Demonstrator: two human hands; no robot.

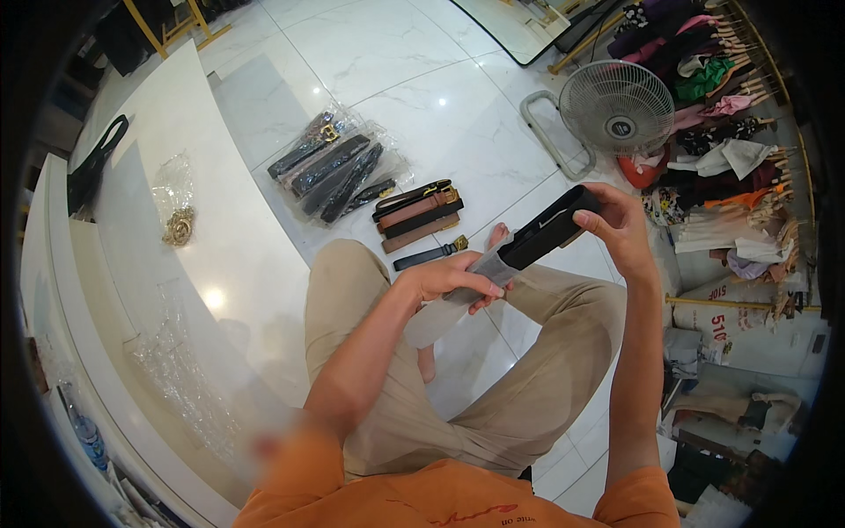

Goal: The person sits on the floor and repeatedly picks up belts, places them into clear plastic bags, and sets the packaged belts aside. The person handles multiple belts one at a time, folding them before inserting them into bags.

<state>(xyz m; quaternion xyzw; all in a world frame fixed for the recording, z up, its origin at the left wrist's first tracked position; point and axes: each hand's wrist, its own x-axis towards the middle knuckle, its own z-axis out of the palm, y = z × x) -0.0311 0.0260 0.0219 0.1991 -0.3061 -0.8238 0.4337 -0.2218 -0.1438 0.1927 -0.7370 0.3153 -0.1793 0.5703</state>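
Note:
Above my lap, a folded black belt (544,232) slants up to the right, its lower part inside a clear plastic sleeve (489,265). My left hand (440,278) is closed around the sleeve's lower end. At the belt's upper end, my right hand (619,225) grips it between thumb and fingers. Just beyond my left hand, a rolled black belt with a gold buckle (429,254) lies on the floor. Behind it is a group of brown and black belts (417,217). Farther left, several dark belts in clear plastic (332,167) lie in a pile.
A white counter (220,255) runs along my left, with a bag of gold-coloured pieces (179,225) and crumpled clear plastic (180,370) on it. A grey fan (616,110) stands ahead right, beside a rack of hanging clothes (717,132). A mirror (519,26) leans at the far side.

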